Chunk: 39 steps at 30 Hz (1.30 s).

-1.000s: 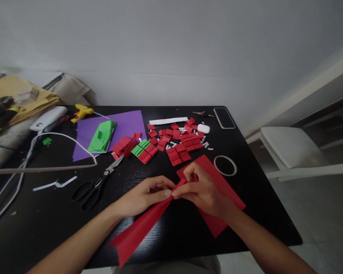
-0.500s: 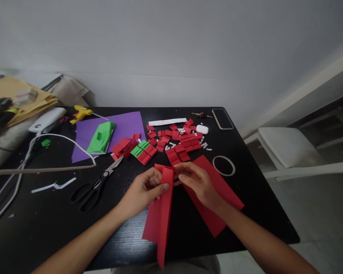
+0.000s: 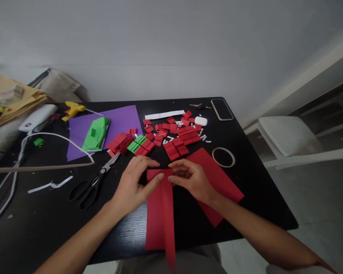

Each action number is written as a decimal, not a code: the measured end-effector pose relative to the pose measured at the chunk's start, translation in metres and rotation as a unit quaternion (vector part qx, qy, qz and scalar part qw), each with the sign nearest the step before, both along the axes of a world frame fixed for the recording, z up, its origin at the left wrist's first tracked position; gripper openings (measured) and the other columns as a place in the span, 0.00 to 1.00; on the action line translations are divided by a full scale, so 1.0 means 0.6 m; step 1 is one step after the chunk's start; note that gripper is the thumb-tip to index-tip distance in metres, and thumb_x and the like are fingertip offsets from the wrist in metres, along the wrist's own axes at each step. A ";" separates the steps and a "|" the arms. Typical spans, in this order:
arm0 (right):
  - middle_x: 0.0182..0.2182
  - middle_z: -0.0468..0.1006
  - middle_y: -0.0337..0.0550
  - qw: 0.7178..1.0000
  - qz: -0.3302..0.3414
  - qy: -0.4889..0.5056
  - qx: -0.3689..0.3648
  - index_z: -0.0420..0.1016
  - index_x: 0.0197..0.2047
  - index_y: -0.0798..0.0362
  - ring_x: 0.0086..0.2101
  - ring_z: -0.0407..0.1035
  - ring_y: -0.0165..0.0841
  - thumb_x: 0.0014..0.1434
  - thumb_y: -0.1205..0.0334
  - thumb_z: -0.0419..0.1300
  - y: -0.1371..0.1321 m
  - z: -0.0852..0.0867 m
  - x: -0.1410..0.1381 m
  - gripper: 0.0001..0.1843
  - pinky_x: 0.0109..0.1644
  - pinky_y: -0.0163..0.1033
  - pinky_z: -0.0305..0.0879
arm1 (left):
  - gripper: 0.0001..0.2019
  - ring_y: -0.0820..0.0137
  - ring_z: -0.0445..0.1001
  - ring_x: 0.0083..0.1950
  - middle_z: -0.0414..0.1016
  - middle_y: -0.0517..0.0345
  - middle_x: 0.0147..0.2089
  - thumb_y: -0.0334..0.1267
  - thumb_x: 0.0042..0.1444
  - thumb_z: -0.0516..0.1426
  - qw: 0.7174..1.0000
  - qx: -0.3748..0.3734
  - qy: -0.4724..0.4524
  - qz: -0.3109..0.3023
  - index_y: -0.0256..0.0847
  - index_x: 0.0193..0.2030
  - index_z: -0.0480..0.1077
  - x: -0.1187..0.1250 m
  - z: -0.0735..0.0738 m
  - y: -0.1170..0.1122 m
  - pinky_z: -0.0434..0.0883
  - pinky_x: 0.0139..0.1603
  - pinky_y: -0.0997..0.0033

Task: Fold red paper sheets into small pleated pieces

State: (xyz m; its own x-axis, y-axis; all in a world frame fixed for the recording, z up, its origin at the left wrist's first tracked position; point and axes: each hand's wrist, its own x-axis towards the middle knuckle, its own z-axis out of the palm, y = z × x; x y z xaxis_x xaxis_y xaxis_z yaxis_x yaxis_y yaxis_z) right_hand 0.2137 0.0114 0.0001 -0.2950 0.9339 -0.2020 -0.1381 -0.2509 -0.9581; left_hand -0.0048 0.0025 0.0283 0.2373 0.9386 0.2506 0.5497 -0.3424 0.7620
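In the head view, two bare hands work over one black worktop (image 3: 260, 201). It carries one pair of scissors (image 3: 103, 171), one glue gun (image 3: 73, 110), one phone (image 3: 222, 109), one ring (image 3: 234, 159) and one purple sheet (image 3: 125, 114) bearing a stack of green papers (image 3: 94, 137). The red pieces (image 3: 175, 148) overlap too much to count. One small white case (image 3: 201, 121) lies beside them, its inside hidden.

The folded red paper (image 3: 154, 217) lies at the near edge, upper end between the hands; it is long and creased lengthwise, with a narrow flap along its right side reaching past the edge. The left hand (image 3: 133, 184) sets its thumb on it, fingers spread wide; the right hand (image 3: 193, 179) curls narrowly at the upper right corner. Whether either grip pinches it, I cannot tell. One flat red sheet (image 3: 223, 190) lies partly beneath the right forearm.
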 end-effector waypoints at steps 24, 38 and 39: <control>0.33 0.85 0.38 0.995 0.006 0.087 -0.041 0.86 0.41 0.52 0.30 0.81 0.30 0.53 0.61 0.78 -0.026 0.005 -0.011 0.12 0.36 0.36 0.83 | 0.06 0.73 0.80 0.33 0.84 0.58 0.33 0.38 0.55 0.71 0.936 -0.276 -0.218 0.028 0.40 0.36 0.82 0.008 -0.009 -0.002 0.75 0.35 0.79; 0.33 0.85 0.39 0.994 0.016 0.095 -0.051 0.87 0.40 0.52 0.32 0.81 0.31 0.51 0.59 0.79 -0.028 0.010 -0.009 0.14 0.38 0.39 0.87 | 0.11 0.74 0.75 0.25 0.81 0.57 0.26 0.41 0.46 0.75 0.822 -0.473 -0.311 0.064 0.38 0.31 0.83 0.014 -0.014 -0.006 0.69 0.27 0.78; 0.32 0.85 0.39 0.994 0.025 0.095 -0.055 0.87 0.41 0.53 0.31 0.82 0.32 0.51 0.59 0.79 -0.027 0.010 -0.007 0.14 0.37 0.39 0.87 | 0.11 0.73 0.74 0.24 0.81 0.57 0.26 0.42 0.45 0.75 0.817 -0.482 -0.309 0.065 0.38 0.30 0.83 0.013 -0.014 -0.005 0.69 0.26 0.77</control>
State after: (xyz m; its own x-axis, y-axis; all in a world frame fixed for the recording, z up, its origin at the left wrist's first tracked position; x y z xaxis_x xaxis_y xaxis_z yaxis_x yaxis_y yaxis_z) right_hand 0.2092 -0.0048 0.0061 -0.3826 0.8925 -0.2390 -0.2990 -0.3643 -0.8820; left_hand 0.0027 -0.0004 0.0199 0.2271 0.7777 -0.5862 -0.0579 0.6116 0.7890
